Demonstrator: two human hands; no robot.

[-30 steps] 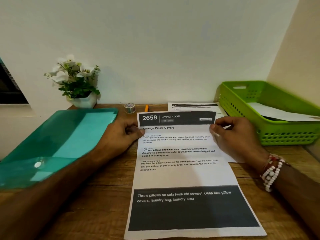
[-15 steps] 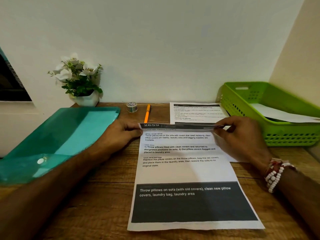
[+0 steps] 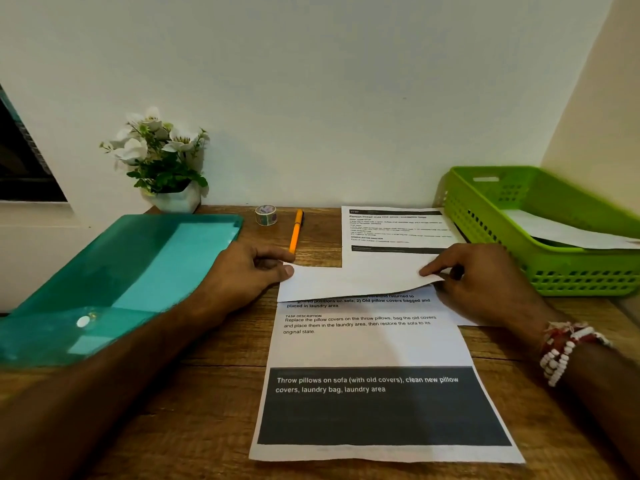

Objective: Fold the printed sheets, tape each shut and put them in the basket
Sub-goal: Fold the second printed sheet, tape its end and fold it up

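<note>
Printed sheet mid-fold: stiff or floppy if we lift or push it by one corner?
Likely floppy: the turned-over flap of the printed sheet curves between the left hand and right hand, so one corner probably won't carry it flat. Probably light; pushed on the wooden table it may well buckle or slide rather than move squarely.

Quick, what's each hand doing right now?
Left hand: pinches the printed sheet at its folded-over top left corner.
Right hand: pinches its top right corner.
</note>
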